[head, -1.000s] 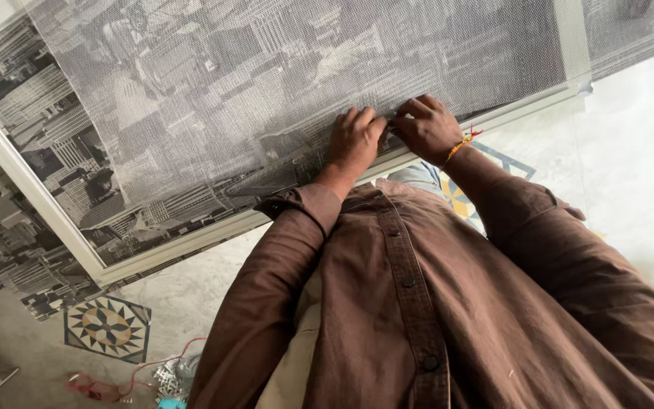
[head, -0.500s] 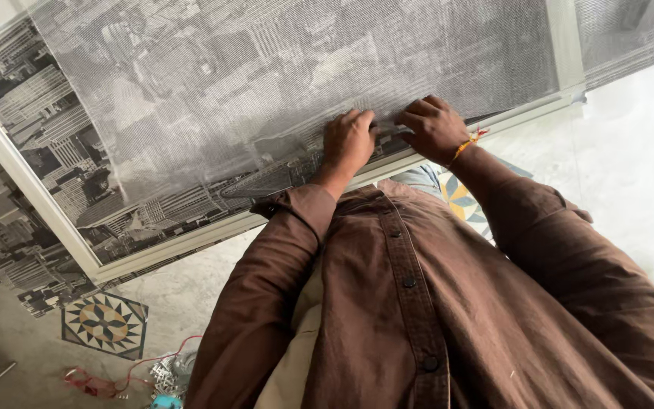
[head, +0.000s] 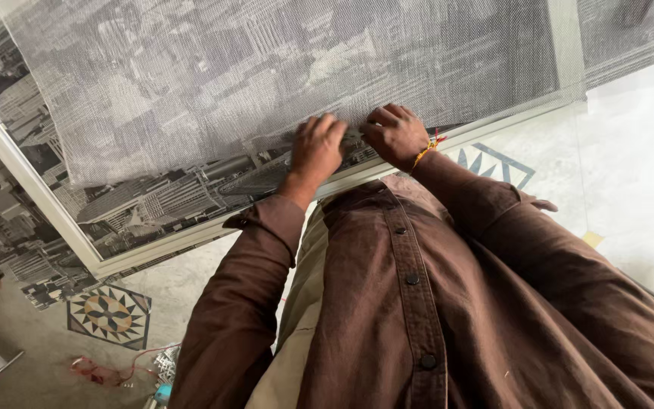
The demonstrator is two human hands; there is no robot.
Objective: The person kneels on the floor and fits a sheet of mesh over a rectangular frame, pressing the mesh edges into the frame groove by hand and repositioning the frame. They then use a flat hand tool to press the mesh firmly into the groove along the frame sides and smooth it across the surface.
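Head view: left hand (head: 316,149) and right hand (head: 395,135) side by side, fingers pressing grey mesh (head: 281,68) flat above pale frame rail (head: 213,227). Keep mesh taut, work along rail evenly.

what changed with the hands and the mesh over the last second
Little changed. The left hand and right hand have stayed side by side, pressing the grey mesh down along the near edge of the pale frame. The view shifted slightly, so more of the patterned floor tile shows. Nothing was taken hold of or let go; whether the fingers moved is unclear.
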